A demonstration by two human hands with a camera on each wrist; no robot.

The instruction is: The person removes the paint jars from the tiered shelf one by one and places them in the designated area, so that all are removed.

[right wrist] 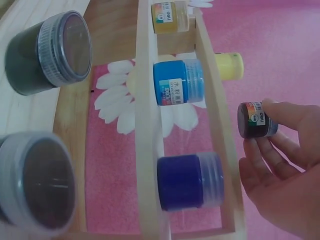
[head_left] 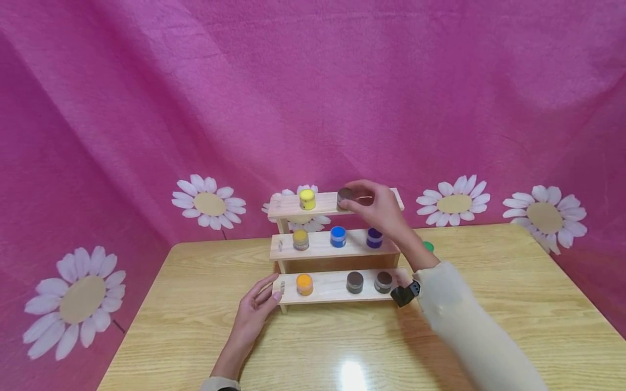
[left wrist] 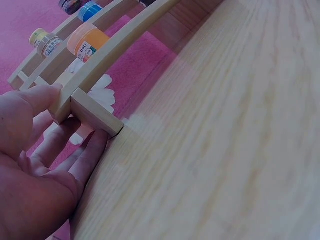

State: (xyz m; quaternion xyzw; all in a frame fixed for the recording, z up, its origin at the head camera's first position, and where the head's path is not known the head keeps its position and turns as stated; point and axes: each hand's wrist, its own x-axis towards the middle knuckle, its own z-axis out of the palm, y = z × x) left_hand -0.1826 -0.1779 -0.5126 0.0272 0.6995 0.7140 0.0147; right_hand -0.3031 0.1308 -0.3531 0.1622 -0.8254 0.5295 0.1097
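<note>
A three-tier wooden rack [head_left: 323,296] stands on the table. My right hand [head_left: 379,209] pinches a dark brown jar [right wrist: 255,120] between thumb and fingers at the top tier, right of a yellow jar [head_left: 307,199]. My left hand [left wrist: 55,145] grips the left end of the bottom tier, thumb on top and fingers beneath. The middle tier carries a dull yellow jar [head_left: 300,240], a blue jar [head_left: 338,237] and a purple jar [head_left: 374,238]. On the bottom tier are an orange jar [head_left: 305,284] and two dark jars, one [head_left: 354,282] left of the other [head_left: 383,282].
A green jar [head_left: 428,246] shows partly behind my right forearm, on the table [head_left: 195,304] right of the rack. A pink cloth [head_left: 313,98] with large daisies hangs behind the table and along its left side.
</note>
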